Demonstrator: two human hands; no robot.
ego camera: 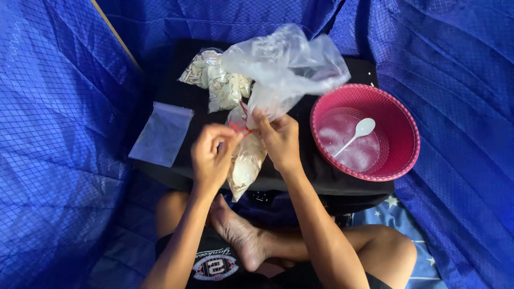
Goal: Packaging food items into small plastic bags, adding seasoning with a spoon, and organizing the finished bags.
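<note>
Hands (pixel 246 144) pinch red band (pixel 239 127) on filled bag (pixel 245 166).

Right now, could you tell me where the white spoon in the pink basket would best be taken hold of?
Grip the white spoon by its thin handle, coming down from above. The handle points toward the lower left and the bowl end lies upper right. It rests loose inside the pink basket, whose raised rim blocks any sideways approach.

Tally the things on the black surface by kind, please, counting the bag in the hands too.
Filled clear bags: 3, two at the back, one in the hands
Large loose clear bag: 1
Empty flat clear bag: 1
Pink basket: 1
White spoon: 1
Total: 7
</note>
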